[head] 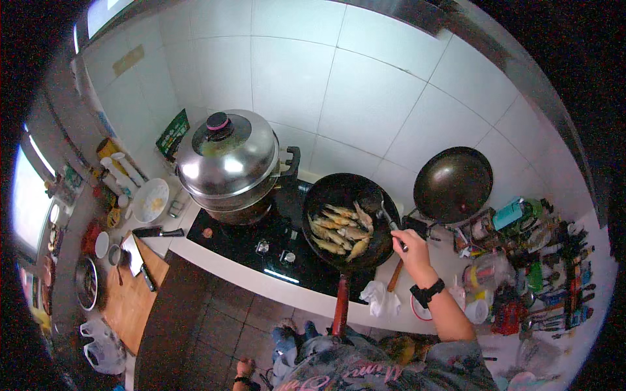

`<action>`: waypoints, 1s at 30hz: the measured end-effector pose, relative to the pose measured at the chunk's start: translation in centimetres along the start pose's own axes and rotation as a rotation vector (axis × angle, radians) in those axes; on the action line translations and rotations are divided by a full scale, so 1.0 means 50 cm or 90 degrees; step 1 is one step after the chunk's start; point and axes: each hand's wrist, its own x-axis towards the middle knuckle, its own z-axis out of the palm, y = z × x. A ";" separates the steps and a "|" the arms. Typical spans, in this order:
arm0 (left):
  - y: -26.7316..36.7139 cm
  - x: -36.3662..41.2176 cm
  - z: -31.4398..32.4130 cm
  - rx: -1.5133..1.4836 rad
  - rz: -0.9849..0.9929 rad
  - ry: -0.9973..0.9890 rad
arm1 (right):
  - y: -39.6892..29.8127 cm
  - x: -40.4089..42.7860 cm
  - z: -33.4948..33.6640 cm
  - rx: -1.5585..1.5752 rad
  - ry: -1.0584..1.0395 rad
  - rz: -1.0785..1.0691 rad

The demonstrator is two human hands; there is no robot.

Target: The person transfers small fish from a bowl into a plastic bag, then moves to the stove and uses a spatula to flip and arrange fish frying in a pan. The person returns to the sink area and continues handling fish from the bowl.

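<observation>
My right hand (412,250) grips the black-ended handle of a metal spatula (390,220), whose head reaches into a dark wok (313,244). Several small browned whole fish (341,228) lie close together in that wok, mostly left of the spatula. The wok's reddish wooden handle (341,303) points toward my body, with no hand on it. Low in the picture, my left hand (246,367) hangs beside my body over the floor, away from the counter. Its fingers are too small and blurred to read.
A large lidded steel steamer pot (230,171) stands on the left of the black glass hob (244,259). A cleaver (134,259) lies on the wooden cutting board (117,298), near a black-handled knife (159,232). A dark wok lid (453,184) leans against the tiles. Crumpled tissue (380,298) lies right of the hob.
</observation>
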 end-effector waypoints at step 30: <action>0.249 -0.100 -0.195 -0.117 0.105 0.049 | -0.132 -0.116 -0.092 0.164 -0.185 0.018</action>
